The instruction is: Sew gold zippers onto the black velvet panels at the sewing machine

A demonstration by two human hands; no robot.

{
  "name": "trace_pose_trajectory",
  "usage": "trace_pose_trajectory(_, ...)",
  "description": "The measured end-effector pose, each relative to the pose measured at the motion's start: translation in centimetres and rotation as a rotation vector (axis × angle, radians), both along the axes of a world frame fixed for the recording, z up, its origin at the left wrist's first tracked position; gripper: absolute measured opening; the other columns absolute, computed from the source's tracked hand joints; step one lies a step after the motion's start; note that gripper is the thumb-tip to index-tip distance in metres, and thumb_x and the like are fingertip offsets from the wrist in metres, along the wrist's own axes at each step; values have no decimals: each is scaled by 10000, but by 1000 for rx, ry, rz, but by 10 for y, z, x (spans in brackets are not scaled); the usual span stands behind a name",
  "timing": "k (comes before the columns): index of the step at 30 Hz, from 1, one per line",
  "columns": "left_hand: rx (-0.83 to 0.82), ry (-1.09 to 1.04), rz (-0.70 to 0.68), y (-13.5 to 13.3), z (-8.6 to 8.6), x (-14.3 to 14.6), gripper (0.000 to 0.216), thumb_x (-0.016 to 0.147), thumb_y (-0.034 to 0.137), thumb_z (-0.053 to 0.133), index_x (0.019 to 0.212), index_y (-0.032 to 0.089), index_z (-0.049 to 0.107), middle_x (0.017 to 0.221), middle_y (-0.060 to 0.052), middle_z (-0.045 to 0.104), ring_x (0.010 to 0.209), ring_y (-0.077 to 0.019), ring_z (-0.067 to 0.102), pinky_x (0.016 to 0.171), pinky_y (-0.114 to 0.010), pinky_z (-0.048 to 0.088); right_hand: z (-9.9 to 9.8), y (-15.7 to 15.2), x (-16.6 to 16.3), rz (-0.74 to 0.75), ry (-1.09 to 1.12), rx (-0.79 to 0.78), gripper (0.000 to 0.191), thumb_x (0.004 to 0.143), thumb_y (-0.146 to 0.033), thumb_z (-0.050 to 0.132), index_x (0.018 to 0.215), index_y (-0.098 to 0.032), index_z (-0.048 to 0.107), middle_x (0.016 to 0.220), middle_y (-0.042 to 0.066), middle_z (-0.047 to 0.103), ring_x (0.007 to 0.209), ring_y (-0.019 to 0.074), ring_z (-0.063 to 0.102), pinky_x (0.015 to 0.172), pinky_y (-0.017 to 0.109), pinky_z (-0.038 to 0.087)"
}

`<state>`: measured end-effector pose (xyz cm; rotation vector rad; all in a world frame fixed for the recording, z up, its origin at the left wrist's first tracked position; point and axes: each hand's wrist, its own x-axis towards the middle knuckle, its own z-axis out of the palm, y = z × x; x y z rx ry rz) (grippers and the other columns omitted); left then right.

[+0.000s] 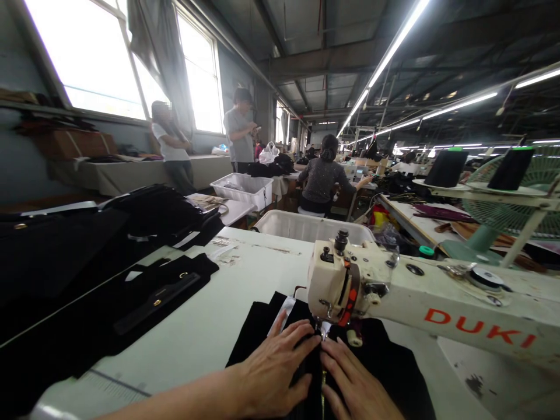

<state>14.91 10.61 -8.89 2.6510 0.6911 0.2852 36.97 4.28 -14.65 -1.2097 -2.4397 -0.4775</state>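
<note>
My left hand (273, 370) lies flat on a piece of black fabric (258, 335) on the white sewing table (205, 315), fingers spread toward the needle. My right hand (354, 385) presses flat on the same fabric just right of the left, fingertips almost touching it. Both sit directly under the head of a cream sewing machine (350, 280) marked DUKI. A white label strip (286, 309) lies on the fabric by the left fingertips.
Stacks of black garment pieces (131, 262) cover the table's left. White plastic bins (306, 224) stand behind the machine. A green fan (503, 204) and thread cones (446, 166) are at right. A seated person (321, 178) and two standing people (238, 131) are farther back.
</note>
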Motion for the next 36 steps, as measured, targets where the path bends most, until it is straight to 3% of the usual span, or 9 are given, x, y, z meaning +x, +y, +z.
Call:
trace_pose_trajectory(6,-2,-16,13,-2,-4,-1,592,878,310,500,1448,232,362,1466,-78,438,1419,-236,310,1206,-541,23,13,-8,2,-13,-36,-51,362,981,-305,444,1239,-102,597,1327,146,549,1203,248,542,965,327,500)
trace_pose_trajectory(10,16,66,51,-10,-5,2,540,941,326,433,1459,200,343,1525,-92,357,1457,-271,203,1178,-608,-16,17,-17,-5,-65,38,-190,397,1001,-296,391,1331,-124,530,1402,116,482,1309,239,431,1081,419,395)
trace_pose_trajectory(13,1,76,96,-27,-4,-2,489,963,278,395,1441,172,374,1531,-106,339,1462,-245,186,1198,-574,59,15,-25,-12,-124,131,-222,393,994,-254,383,1346,-141,514,1395,116,491,1321,243,416,1115,483,341)
trace_pose_trajectory(15,-33,50,67,-40,-3,-9,493,962,327,429,1432,182,392,1518,-104,366,1449,-235,235,1208,-535,127,14,-31,-15,-158,205,-255,389,993,-263,392,1347,-160,513,1380,113,506,1309,246,430,1105,492,363)
trace_pose_trajectory(18,-57,59,-24,-56,-3,-21,578,951,436,453,1471,220,323,1545,-89,312,1446,-250,241,1201,-552,120,17,-39,-16,-166,256,-331,403,998,-290,390,1371,-173,489,1393,105,492,1318,242,418,1091,473,390)
trace_pose_trajectory(23,-37,65,-60,-60,-9,-30,639,939,437,475,1502,245,241,1575,-84,218,1457,-267,191,1197,-559,96,29,-50,-16,-196,215,-448,591,930,-429,541,1446,-182,393,1486,103,371,1387,268,291,1135,485,299)
trace_pose_trajectory(28,-41,70,-58,-58,-7,-28,650,931,480,475,1495,234,268,1573,-94,220,1455,-272,198,1194,-561,100,34,-51,-14,-169,159,-468,686,905,-495,566,1477,-199,329,1511,82,325,1399,246,264,1147,470,278)
trace_pose_trajectory(36,-30,92,-36,-62,-4,-26,636,938,473,458,1495,235,263,1578,-88,211,1459,-268,185,1197,-559,90,35,-52,-14,-139,150,-454,686,910,-473,574,1479,-188,318,1517,98,290,1394,269,255,1144,469,272)
